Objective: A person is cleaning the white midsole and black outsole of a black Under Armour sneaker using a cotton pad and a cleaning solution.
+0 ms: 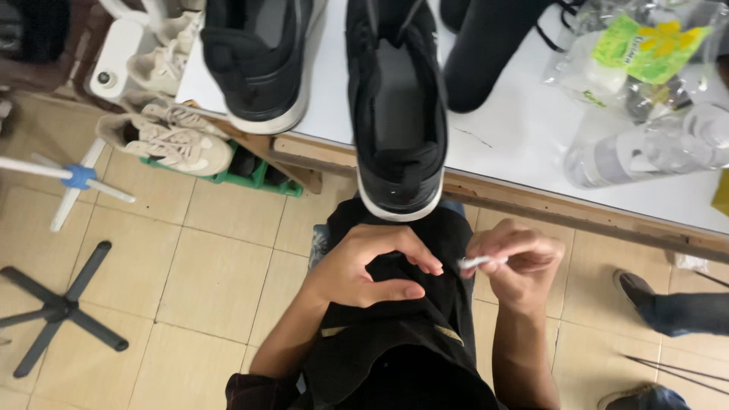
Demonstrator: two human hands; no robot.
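While right hand (pixel 518 266) pinches white scrap (pixel 477 262), left hand (pixel 364 269) hovers.

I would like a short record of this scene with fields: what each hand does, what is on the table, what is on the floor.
Left hand: left hand curled, empty, resting on the black apron over the lap
Right hand: right hand pinches a small white strip between its fingertips
Table: white table holds two black shoes; the nearer one overhangs the edge; clear plastic bags at right
Floor: beige sneakers on a green rack, black chair base, tan tiles
Others: another person's shoe at right
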